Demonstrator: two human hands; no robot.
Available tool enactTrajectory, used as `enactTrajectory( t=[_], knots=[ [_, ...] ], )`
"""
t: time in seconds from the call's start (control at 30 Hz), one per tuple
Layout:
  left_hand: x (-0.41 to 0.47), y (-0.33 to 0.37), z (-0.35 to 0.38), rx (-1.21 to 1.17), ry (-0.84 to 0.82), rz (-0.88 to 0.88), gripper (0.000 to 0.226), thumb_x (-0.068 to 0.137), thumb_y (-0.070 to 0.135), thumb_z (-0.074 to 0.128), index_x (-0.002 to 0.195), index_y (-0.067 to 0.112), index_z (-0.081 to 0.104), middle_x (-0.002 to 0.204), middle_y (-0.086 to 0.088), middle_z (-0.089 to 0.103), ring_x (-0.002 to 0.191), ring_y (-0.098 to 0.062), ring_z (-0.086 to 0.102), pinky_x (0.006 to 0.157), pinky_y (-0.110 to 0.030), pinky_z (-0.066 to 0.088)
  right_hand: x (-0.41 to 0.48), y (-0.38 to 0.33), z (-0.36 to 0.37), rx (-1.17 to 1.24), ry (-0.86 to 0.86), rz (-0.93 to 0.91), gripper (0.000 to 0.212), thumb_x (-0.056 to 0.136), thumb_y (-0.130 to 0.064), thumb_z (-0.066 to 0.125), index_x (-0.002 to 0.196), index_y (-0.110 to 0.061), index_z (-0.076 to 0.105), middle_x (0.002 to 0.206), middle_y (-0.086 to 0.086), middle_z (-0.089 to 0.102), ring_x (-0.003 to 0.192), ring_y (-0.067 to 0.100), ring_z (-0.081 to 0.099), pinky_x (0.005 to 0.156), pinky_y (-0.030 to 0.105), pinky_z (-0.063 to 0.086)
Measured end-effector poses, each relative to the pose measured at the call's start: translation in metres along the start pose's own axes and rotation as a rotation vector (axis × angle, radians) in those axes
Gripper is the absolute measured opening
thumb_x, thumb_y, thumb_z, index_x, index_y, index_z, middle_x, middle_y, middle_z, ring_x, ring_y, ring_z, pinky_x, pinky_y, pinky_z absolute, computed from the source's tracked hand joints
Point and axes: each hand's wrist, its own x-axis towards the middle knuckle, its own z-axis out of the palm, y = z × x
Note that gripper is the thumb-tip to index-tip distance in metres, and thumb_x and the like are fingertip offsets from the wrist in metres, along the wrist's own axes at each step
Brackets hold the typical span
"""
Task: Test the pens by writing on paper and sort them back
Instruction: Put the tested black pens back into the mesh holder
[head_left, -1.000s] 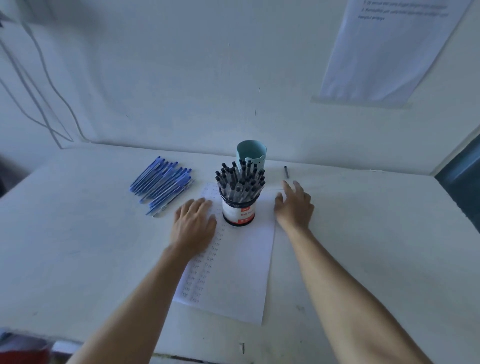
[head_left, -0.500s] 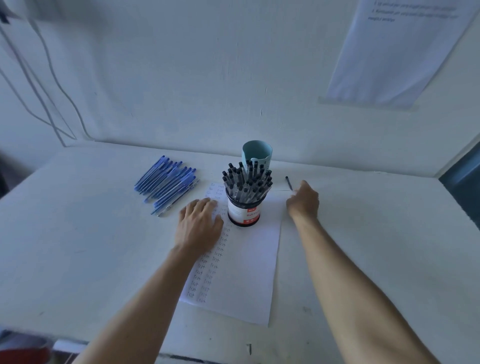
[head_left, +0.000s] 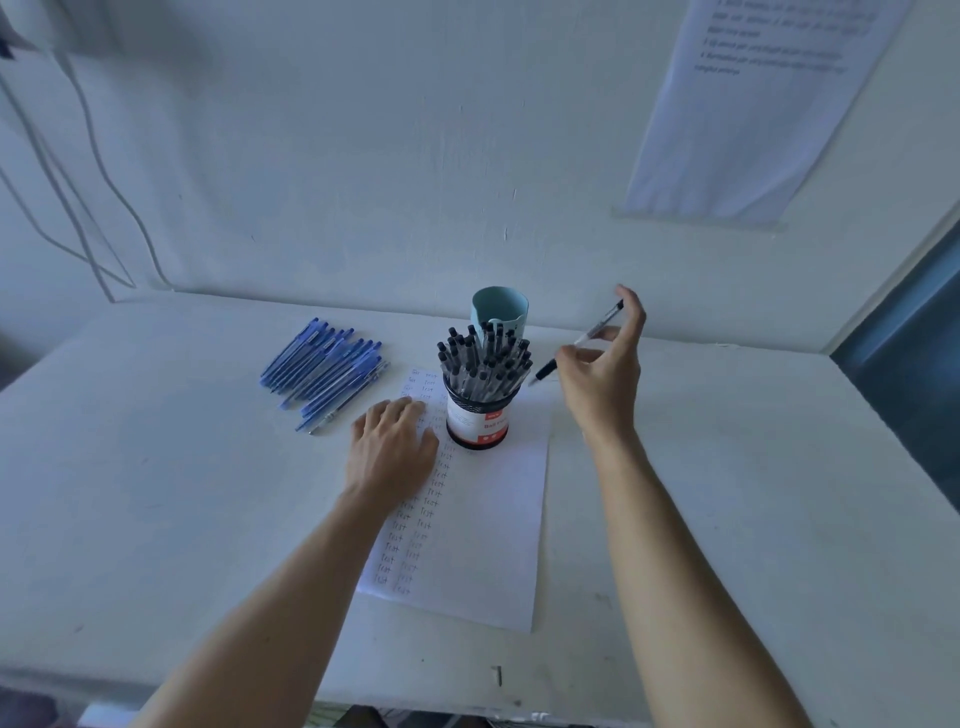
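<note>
- White paper sheet (head_left: 493, 519) lies on your worktop (head_left: 156, 493) with its long side running away from you. Two columns of "test" scribbles go down its left side.
- Your left hand (head_left: 395, 447) is flat on the sheet, palm down with the fingers straight. It rests on the upper-left part, just beside the pen pot (head_left: 478, 423).
- Your right hand (head_left: 602, 379) is lifted off the worktop, to the right of the pot. It's pinching a black pen (head_left: 584, 340) around mid-barrel with thumb and fingertip, and the other fingers are loosely fanned above it.
- That pen's long axis runs on a diagonal. The dark grip and tip point down and left toward the pot, and the back end sticks up and right toward the wall.
- The tip hangs near the sheet's far-right corner. You can't really tell from here if it touches anything.
- The pot is white and red with a dark mesh rim, and it stands upright on the far end of the sheet. It's crammed with black-capped pens (head_left: 483, 364) standing on end and fanned out a bit.
- A teal cup (head_left: 500, 309) sits right behind the pot, close to the wall.
- A bunch of blue pens (head_left: 327, 371) lies on the bare worktop left of the sheet. They're roughly parallel, slanting from near-left to far-right.
- There's a printed notice (head_left: 753, 114) on the wall at upper right, and cables (head_left: 98, 171) hang down on the left.
</note>
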Motion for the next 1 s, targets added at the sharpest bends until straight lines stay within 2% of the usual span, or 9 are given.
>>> enactTrajectory(
  t=[0.17,0.3,0.47,0.53,0.63,0.73,0.87,0.93,1.0],
  knots=[
    [0.0,0.0,0.0,-0.006,0.002,0.008,0.045,0.099,0.036,0.045,0.142,0.021,0.05,0.15,0.003,0.047,0.141,-0.02,0.033,0.117,-0.041,0.02,-0.006,-0.025,-0.002,0.282,0.109,-0.234,0.058,0.095,0.002,0.054,0.143,-0.018,0.029,0.107,0.004,0.053,0.075,0.022,0.073,0.074,0.024,0.057],
    [0.0,-0.001,0.0,-0.01,-0.003,0.011,0.046,0.099,0.036,0.044,0.141,0.021,0.049,0.149,0.003,0.047,0.14,-0.02,0.033,0.117,-0.041,0.02,-0.012,-0.031,0.006,0.263,0.066,-0.34,0.061,0.095,0.0,0.055,0.145,-0.021,0.027,0.112,0.006,0.055,0.079,0.022,0.072,0.077,0.027,0.058],
    [0.0,-0.001,0.0,-0.01,-0.001,0.017,0.046,0.098,0.036,0.044,0.141,0.021,0.049,0.149,0.003,0.047,0.14,-0.021,0.033,0.117,-0.042,0.021,-0.014,-0.014,0.028,-0.045,-0.175,-0.461,0.053,0.093,-0.006,0.062,0.142,-0.013,0.043,0.11,0.006,0.065,0.092,0.011,0.067,0.085,0.026,0.056],
    [0.0,-0.001,0.0,-0.008,0.0,0.015,0.046,0.098,0.035,0.044,0.142,0.021,0.049,0.149,0.003,0.047,0.14,-0.021,0.033,0.117,-0.041,0.02,-0.014,-0.009,0.034,-0.165,-0.248,-0.501,0.04,0.094,-0.013,0.062,0.133,-0.014,0.055,0.102,0.003,0.069,0.096,0.016,0.065,0.088,0.033,0.054],
    [0.0,-0.001,0.0,-0.009,0.003,0.014,0.046,0.098,0.035,0.045,0.142,0.021,0.049,0.15,0.002,0.047,0.14,-0.021,0.033,0.117,-0.042,0.021,-0.016,-0.002,0.042,-0.313,-0.169,-0.584,0.025,0.096,-0.026,0.057,0.115,-0.017,0.07,0.099,-0.004,0.073,0.102,0.023,0.063,0.089,0.045,0.051],
    [0.0,0.0,-0.001,-0.014,0.003,0.013,0.045,0.098,0.035,0.045,0.141,0.021,0.049,0.149,0.002,0.047,0.14,-0.021,0.033,0.117,-0.041,0.021,-0.02,-0.003,0.043,-0.531,-0.084,-0.532,0.032,0.096,-0.04,0.047,0.103,-0.027,0.075,0.111,-0.015,0.072,0.119,0.023,0.056,0.099,0.045,0.041],
    [0.001,-0.002,-0.001,-0.037,-0.001,-0.001,0.045,0.097,0.034,0.048,0.14,0.023,0.051,0.15,0.003,0.046,0.141,-0.02,0.031,0.118,-0.041,0.02,-0.026,0.0,0.038,-0.635,-0.279,-0.392,0.059,0.093,-0.058,0.027,0.085,-0.032,0.079,0.135,-0.012,0.06,0.132,0.018,0.043,0.107,0.043,0.025],
    [0.006,-0.004,-0.003,-0.127,-0.037,-0.049,0.044,0.094,0.029,0.053,0.138,0.024,0.054,0.15,0.004,0.047,0.141,-0.019,0.031,0.118,-0.042,0.02,-0.029,0.005,0.035,-0.54,-0.314,-0.371,0.057,0.095,-0.055,0.026,0.099,-0.029,0.077,0.143,-0.009,0.053,0.137,0.016,0.038,0.11,0.04,0.021],
    [0.013,-0.006,-0.007,-0.239,-0.069,-0.108,0.042,0.093,0.022,0.056,0.135,0.023,0.057,0.147,0.001,0.051,0.139,-0.021,0.038,0.117,-0.045,0.026,-0.035,0.011,0.033,-0.439,-0.333,-0.388,0.054,0.096,-0.05,0.028,0.13,-0.026,0.063,0.152,-0.003,0.044,0.143,0.014,0.031,0.114,0.035,0.017]
  ],
)
